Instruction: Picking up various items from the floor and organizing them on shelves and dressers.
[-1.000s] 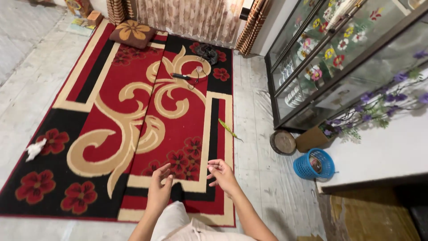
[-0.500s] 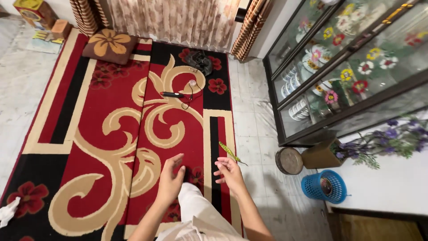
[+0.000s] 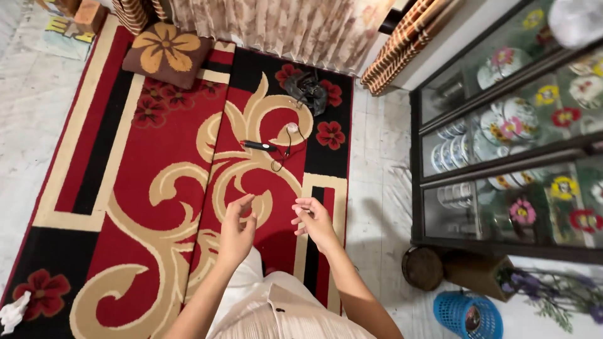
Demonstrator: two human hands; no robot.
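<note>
My left hand (image 3: 237,230) and my right hand (image 3: 316,223) are raised side by side in front of me above a red, black and gold patterned rug (image 3: 157,150). Both hold nothing, with fingers loosely apart. Further ahead on the rug lies a black slim device with a cord (image 3: 264,147) next to a small pale round object (image 3: 292,128). A dark bundle (image 3: 308,88) sits near the rug's far edge. My pale clothing shows at the bottom of the view.
A glass-fronted cabinet (image 3: 502,163) with dishes stands on the right. A blue basket (image 3: 468,316), a round tin (image 3: 422,269) and purple flowers (image 3: 546,292) sit at its foot. A brown flowered cushion (image 3: 162,53) lies far left, with a curtain (image 3: 282,25) behind. White crumpled paper (image 3: 12,311) lies bottom left.
The view has moved forward along the rug and turned right; the cabinet is closer. Both hands stay raised and empty. The green object on the floor is no longer in view.
</note>
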